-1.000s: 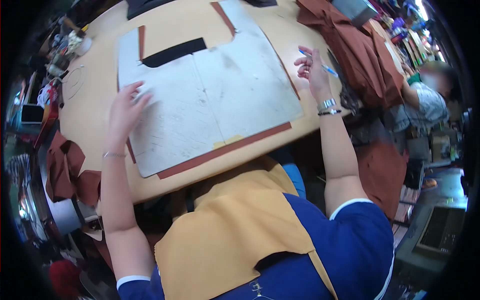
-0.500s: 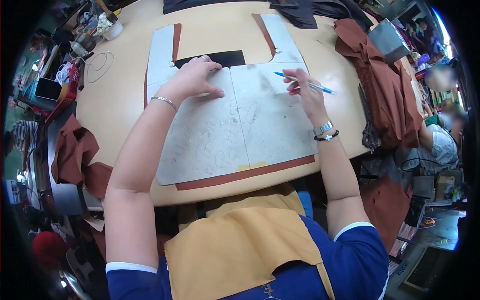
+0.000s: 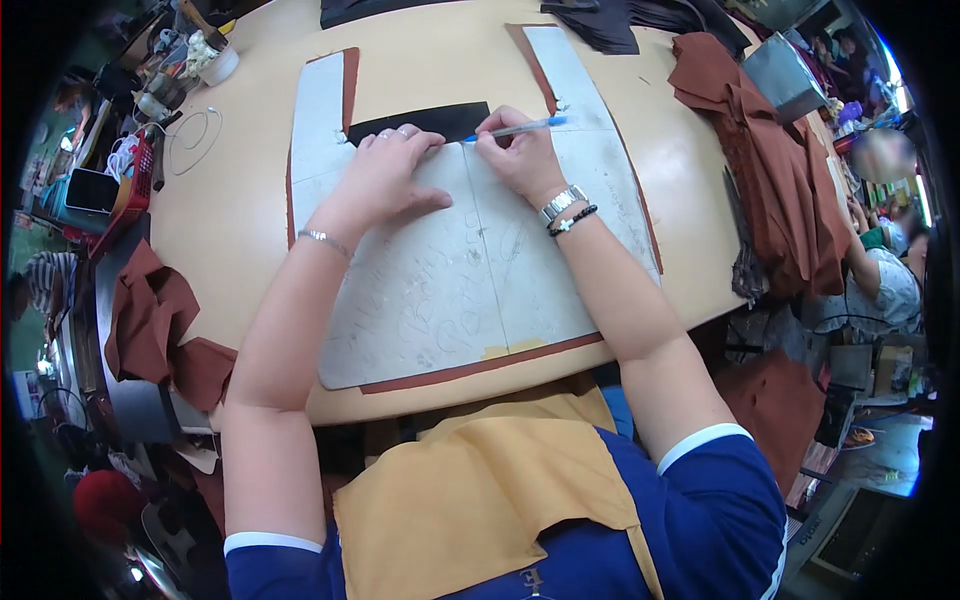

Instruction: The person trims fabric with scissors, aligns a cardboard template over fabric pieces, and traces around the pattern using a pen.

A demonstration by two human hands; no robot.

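Observation:
A large pale-grey pattern template (image 3: 400,300) with two long arms and scribbled writing lies on the table. Reddish-brown leather (image 3: 480,367) shows from under its edges. My left hand (image 3: 395,175) presses flat on the template near its inner top edge, thumb spread from the fingers. Close to it, my right hand (image 3: 525,160) grips a blue-and-clear pen (image 3: 530,128). The pen's blue tip meets the template's top edge, near the center line. Just beyond both hands lies a black strip (image 3: 440,120), partly covered by the template and fingers.
Crumpled brown leather (image 3: 770,170), a grey metal block (image 3: 785,75) and dark shears (image 3: 742,240) line the table's right side. At left are a red basket (image 3: 130,205), a white pot (image 3: 218,65) and brown scraps (image 3: 150,310). A co-worker (image 3: 885,290) sits far right.
My right hand has moved left with the pen, from above the template's right part to its top edge beside my left hand. The left hand stays on the template.

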